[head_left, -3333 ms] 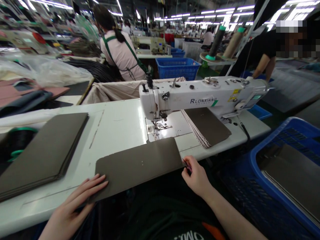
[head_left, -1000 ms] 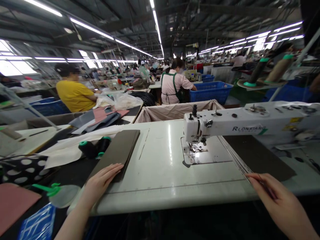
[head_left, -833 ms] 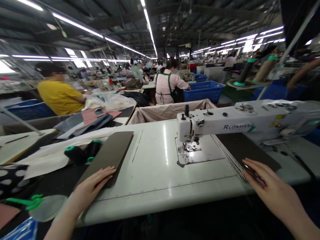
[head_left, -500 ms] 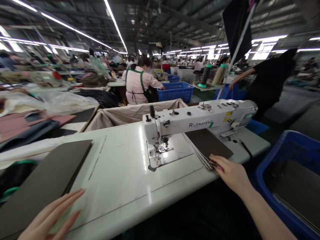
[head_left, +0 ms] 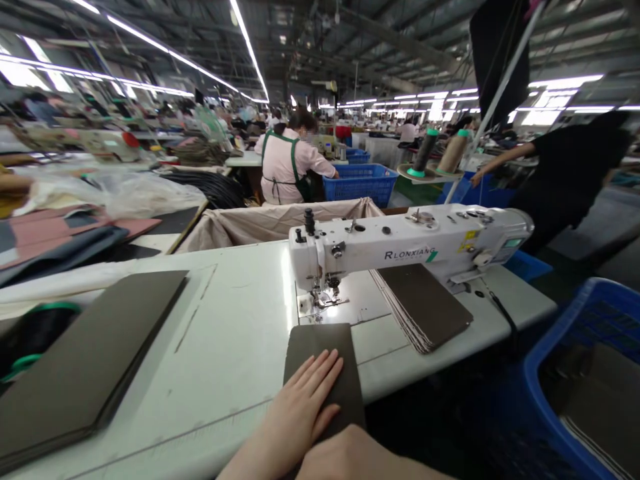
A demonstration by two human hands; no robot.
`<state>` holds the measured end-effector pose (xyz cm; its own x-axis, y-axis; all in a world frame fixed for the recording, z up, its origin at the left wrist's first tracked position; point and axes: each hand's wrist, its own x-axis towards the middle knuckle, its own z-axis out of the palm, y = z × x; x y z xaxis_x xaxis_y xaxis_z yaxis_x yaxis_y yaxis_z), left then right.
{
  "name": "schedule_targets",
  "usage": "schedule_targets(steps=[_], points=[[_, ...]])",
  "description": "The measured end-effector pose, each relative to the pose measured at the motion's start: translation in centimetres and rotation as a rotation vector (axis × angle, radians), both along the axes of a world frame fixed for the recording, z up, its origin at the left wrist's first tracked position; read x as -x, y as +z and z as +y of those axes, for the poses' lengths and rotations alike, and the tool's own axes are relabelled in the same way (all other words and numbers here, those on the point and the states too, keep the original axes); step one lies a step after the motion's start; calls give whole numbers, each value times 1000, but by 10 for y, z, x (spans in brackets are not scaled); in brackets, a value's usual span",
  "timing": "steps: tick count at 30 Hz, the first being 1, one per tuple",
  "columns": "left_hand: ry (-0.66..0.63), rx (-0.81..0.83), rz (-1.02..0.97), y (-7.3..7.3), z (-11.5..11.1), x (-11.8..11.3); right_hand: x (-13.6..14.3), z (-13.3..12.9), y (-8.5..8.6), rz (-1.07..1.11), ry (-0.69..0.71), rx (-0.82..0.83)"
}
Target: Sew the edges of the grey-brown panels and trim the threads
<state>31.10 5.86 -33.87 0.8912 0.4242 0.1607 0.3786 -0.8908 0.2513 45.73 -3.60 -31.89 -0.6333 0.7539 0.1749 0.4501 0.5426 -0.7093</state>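
A dark brown panel (head_left: 320, 343) lies on the sewing table just in front of the needle area of a white sewing machine (head_left: 370, 250). My left hand (head_left: 313, 393) rests flat on this panel, fingers stretched out. Low in the picture, my right hand (head_left: 350, 457) is beside my left wrist, over the panel's near part; its fingers are hidden. A stack of brown panels (head_left: 425, 303) sits under the machine arm at the right. Another stack of dark panels (head_left: 95, 353) lies on the table's left side.
Right of the table stands a blue basket (head_left: 543, 360) holding dark panels. A beige cloth-lined bin (head_left: 250, 227) is behind the table. A person in a green apron (head_left: 287, 163) works beyond it; another in black (head_left: 570, 173) stands at right.
My right hand has left the right stack and moved to the bottom centre. My left hand has moved right from beside the left stack, and a panel now lies under it before the needle.
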Motion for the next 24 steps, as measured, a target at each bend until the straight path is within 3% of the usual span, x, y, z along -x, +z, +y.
schedule_targets(steps=[2,5,9,12,18,24], points=[[49,-50,22,-13,-1,17,-14,18,10,22,-158,25],[166,-91,49,-17,1,51,-41,56,26,-129,-391,-40],[265,-106,67,-11,13,74,-61,106,21,-440,-455,-124],[267,-78,77,-6,29,69,-65,124,10,-530,-455,-138],[214,-38,82,9,65,44,-68,127,3,-554,-457,-142],[191,-15,39,16,78,35,-68,133,1,-515,-425,-133]])
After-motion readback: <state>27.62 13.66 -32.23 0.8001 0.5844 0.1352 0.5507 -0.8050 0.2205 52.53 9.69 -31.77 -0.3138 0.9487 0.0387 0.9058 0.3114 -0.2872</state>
